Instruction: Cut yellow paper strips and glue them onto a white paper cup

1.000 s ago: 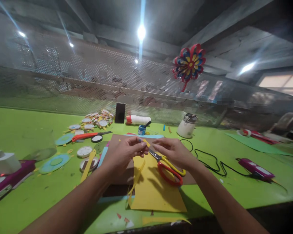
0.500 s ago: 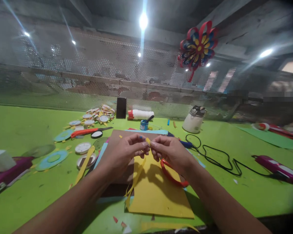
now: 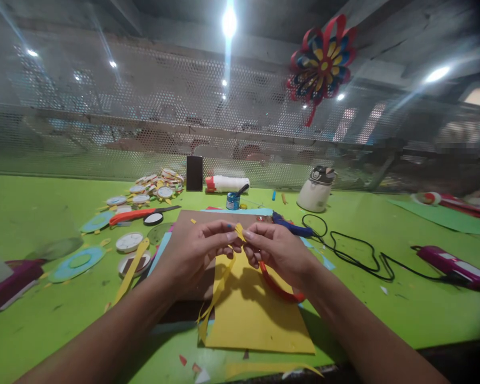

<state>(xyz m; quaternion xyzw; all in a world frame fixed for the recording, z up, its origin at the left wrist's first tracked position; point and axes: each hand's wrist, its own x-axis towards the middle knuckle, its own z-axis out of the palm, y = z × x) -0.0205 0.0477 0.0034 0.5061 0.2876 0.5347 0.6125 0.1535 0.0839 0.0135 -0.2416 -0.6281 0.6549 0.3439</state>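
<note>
A small yellow paper piece point(image 3: 239, 231) is pinched between my left hand point(image 3: 198, 248) and my right hand point(image 3: 278, 246), thumbs and fingertips closed on it from both sides. It looks folded or fringed at the top. Below my hands lies a yellow paper sheet point(image 3: 260, 320), partly over a brown board point(image 3: 198, 288). Under my right hand, a red loop handle point(image 3: 280, 288) rests on the sheet; the rest of that tool is hidden. Thin yellow paper strips point(image 3: 220, 293) curl along the sheet's left edge.
Left are a red-handled cutter point(image 3: 134, 215), blue paper rings point(image 3: 78, 263), white discs point(image 3: 130, 241) and a pile of small discs point(image 3: 164, 184). Behind stand a paint jar point(image 3: 232, 201), a dark phone point(image 3: 194, 173) and a pale jug point(image 3: 316, 192). Right, a blue glue gun point(image 3: 292, 225) trails a black cord point(image 3: 344, 240).
The yellow piece between my fingers has turned and shows more of its face. My hands stay close together in nearly the same place; the view has shifted slightly.
</note>
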